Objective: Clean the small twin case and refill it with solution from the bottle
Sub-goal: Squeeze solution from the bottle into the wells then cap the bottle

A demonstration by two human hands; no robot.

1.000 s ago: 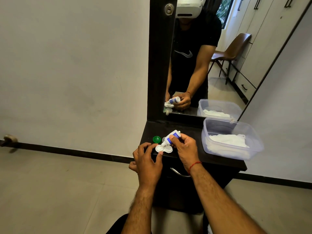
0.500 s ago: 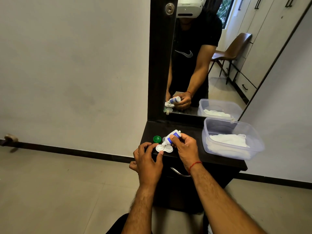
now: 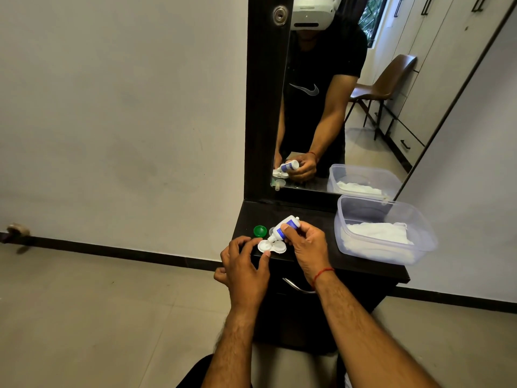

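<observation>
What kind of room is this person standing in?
Probably a bedroom or dressing corner at home: a tall mirror over a dark dresser, with wardrobe doors and a chair reflected in it.

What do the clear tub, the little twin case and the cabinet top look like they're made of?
The tub is probably thin translucent plastic, slightly frosted; the white cloth shows through its walls. The twin case is likely smooth white moulded plastic, evenly opaque. The cabinet top looks like dark wood or laminate, semi-gloss with faint reflections; which one is unclear.
</observation>
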